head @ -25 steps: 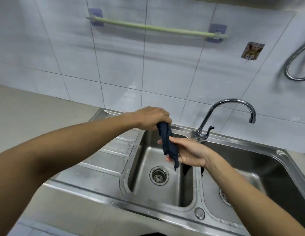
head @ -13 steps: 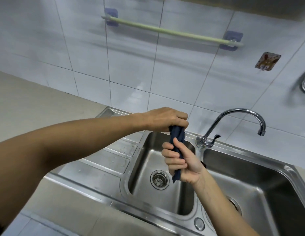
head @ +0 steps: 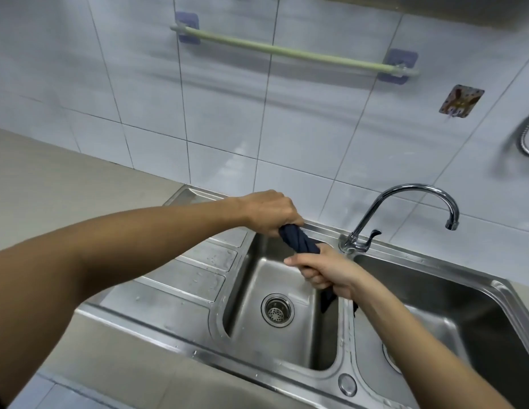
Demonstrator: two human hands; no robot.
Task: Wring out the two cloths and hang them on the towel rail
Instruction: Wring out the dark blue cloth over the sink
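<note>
A dark blue cloth [head: 298,242] is twisted into a tight rope over the small left sink basin [head: 257,343]. My left hand [head: 270,212] grips its upper end. My right hand [head: 325,271] grips the lower part, and the cloth's tail hangs out below that fist. A pale green towel rail [head: 287,53] runs across the tiled wall above, with nothing on it. I see only this one cloth.
A chrome tap [head: 405,208] stands behind the divider between the two basins, its spout over the right basin [head: 464,293]. The ribbed drainboard [head: 183,278] lies to the left. A hose [head: 526,137] hangs at the far right wall.
My right hand went from loosely holding the hanging cloth to a closed fist on it. The cloth is now twisted tight between both hands, slanting down to the right.
</note>
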